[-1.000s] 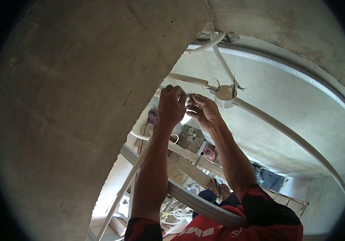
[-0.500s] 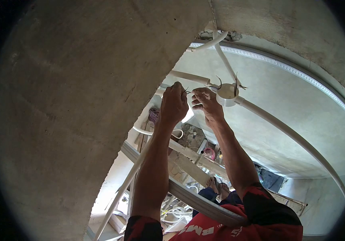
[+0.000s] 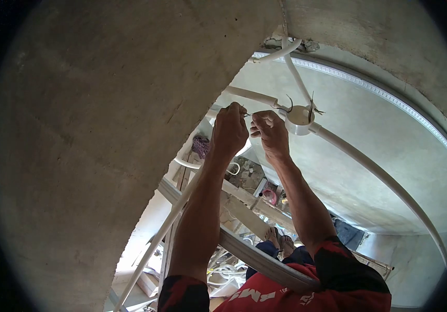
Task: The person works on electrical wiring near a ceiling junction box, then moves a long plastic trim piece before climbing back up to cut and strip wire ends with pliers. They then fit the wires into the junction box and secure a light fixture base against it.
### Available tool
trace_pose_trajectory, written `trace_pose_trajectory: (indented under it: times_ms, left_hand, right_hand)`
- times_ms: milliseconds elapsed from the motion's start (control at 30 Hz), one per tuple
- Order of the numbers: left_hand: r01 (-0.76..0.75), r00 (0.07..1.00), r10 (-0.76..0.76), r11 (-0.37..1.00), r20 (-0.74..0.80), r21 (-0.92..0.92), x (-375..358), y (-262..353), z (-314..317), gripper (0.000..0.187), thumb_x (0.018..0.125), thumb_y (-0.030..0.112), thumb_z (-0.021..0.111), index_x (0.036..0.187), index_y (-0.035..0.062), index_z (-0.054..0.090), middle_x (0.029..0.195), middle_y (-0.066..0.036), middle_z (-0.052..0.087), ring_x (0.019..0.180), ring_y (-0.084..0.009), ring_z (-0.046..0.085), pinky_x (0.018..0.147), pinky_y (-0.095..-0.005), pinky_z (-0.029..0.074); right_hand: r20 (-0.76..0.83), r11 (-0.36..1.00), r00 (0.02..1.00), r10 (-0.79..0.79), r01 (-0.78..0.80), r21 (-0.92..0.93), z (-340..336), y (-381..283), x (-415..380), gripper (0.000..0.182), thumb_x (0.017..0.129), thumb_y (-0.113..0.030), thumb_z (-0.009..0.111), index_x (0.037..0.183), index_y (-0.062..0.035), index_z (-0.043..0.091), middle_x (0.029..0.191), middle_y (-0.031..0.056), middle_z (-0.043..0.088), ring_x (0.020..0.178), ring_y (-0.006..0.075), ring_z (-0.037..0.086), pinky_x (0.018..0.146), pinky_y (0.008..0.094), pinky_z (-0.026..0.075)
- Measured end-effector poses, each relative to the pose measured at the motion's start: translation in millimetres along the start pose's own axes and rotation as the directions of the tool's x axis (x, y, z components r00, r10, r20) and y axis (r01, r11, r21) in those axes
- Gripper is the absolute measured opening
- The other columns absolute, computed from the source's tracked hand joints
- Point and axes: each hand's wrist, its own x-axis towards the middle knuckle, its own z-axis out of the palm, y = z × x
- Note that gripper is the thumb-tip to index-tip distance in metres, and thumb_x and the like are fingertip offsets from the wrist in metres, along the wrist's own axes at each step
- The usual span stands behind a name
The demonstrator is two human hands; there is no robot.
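Observation:
Both of my arms reach up, and my hands are close together beside a round white junction box (image 3: pixel 299 124). My left hand (image 3: pixel 231 130) is closed in a pinch on thin dark wires (image 3: pixel 247 114) that stick out past its fingertips. Just to the right, my right hand (image 3: pixel 270 132) pinches the other end of the same wires between thumb and forefinger. Several dark wire ends (image 3: pixel 311 106) stand up out of the box. A white conduit pipe (image 3: pixel 369 164) curves away from the box to the lower right, and another conduit (image 3: pixel 252 95) joins it from the left.
A rough concrete surface (image 3: pixel 104 130) fills the left side. A curved metal channel (image 3: pixel 265 262) crosses before my chest. Far below lie wooden planks (image 3: pixel 244 213), coiled white tubing (image 3: pixel 228 273) and a pink bucket (image 3: pixel 270 196). A ribbed strip (image 3: pixel 379 86) follows the curved wall edge.
The view has shifted slightly, so the box and pipes sit a little further right. My hands keep hold of the wires, with fingertips slightly moved.

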Motion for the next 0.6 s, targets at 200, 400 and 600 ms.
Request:
trace_pose_trajectory:
  times_ms: [200, 400, 600]
  left_hand:
    - [-0.032, 0.999, 0.034, 0.997, 0.028, -0.073, 2, 1, -6, 0.010, 0.093, 0.002, 0.053, 0.098, -0.0041, 0.060, 0.092, -0.026, 0.068, 0.091, -0.0447, 0.065, 0.080, -0.0532, 0.053]
    - [-0.003, 1.000, 0.004, 0.999, 0.010, -0.044, 1, 0, -2, 0.010, 0.092, 0.002, 0.054, 0.099, -0.0038, 0.058, 0.090, -0.026, 0.067, 0.091, -0.0450, 0.065, 0.080, -0.0541, 0.052]
    - [0.015, 1.000, -0.015, 0.993, 0.003, -0.114, 4, -4, -3, 0.011, 0.092, 0.004, 0.056, 0.100, -0.0035, 0.058, 0.092, -0.025, 0.068, 0.088, -0.0449, 0.066, 0.079, -0.0526, 0.052]
  right_hand:
    - [0.012, 0.997, 0.999, 0.051, -0.051, 0.056, -2, 5, 4, 0.028, 0.097, -0.028, 0.069, 0.105, -0.0012, 0.064, 0.091, 0.0083, 0.067, 0.080, 0.0159, 0.065, 0.070, 0.0300, 0.056]
    - [0.093, 0.950, 0.988, 0.123, -0.144, 0.276, -2, 12, 4, 0.026, 0.095, -0.026, 0.071, 0.103, -0.0019, 0.064, 0.091, 0.0095, 0.065, 0.082, 0.0181, 0.066, 0.071, 0.0322, 0.056]
    - [0.076, 0.990, 0.996, 0.041, -0.051, 0.130, 1, 1, 7, 0.025, 0.095, -0.025, 0.071, 0.099, -0.0017, 0.065, 0.089, 0.0096, 0.067, 0.080, 0.0165, 0.066, 0.070, 0.0314, 0.055]
